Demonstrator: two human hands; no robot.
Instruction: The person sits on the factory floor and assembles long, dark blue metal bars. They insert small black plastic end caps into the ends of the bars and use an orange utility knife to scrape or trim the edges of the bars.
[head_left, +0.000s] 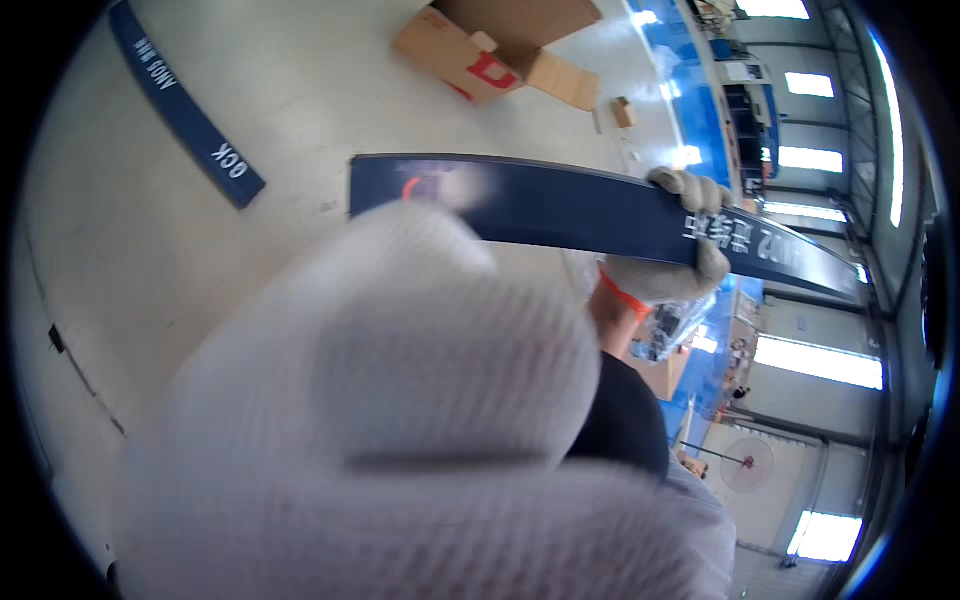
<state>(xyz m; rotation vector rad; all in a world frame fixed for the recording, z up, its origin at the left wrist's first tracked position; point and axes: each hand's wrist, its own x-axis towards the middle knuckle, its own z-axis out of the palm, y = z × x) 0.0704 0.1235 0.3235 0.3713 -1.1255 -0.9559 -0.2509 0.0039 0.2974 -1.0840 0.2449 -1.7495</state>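
Note:
A long dark blue sign strip (580, 205) with white lettering stretches across the upper middle to the far right. My right hand (695, 235), in a pale knitted glove with an orange cuff, is closed around it, fingers over the upper edge and thumb at the lower one. Very close and blurred, my left hand (450, 360) in a similar glove fills the lower middle. Its fingers are curled, and the foremost one overlaps the lower edge near the strip's left end; whether it touches is unclear. What it holds, if anything, is hidden.
Another dark blue lettered strip (185, 115) lies on the pale floor (300, 90) at upper left. An open cardboard box (470, 60) stands at the top, with a small brown carton (624, 112) nearby. A pedestal fan (747, 463) appears at lower right.

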